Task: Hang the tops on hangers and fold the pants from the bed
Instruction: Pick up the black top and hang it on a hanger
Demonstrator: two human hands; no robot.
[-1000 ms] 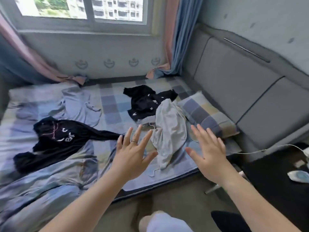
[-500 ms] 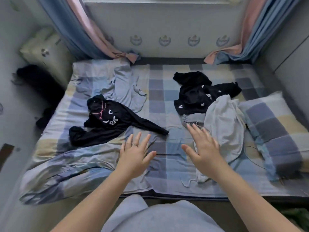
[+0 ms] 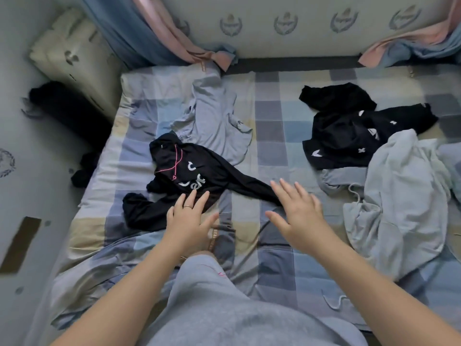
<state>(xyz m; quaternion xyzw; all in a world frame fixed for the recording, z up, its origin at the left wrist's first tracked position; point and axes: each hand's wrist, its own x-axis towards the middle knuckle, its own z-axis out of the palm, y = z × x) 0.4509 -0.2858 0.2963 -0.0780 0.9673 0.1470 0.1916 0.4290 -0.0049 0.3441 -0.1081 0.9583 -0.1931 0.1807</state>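
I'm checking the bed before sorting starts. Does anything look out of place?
Nothing damaged or spilled. The pale grey crumpled garment lies heaped partly over the black garment with white marks, and the pink-and-blue curtain hem trails onto the checked bed.

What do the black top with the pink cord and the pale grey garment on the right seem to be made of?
The black top: likely a thin, smooth knit, matte; it lies limp and flat with a white print. The pale grey garment: probably thicker cotton-like jersey, matte; it bunches in soft rounded folds. Exact fibre cannot be told.
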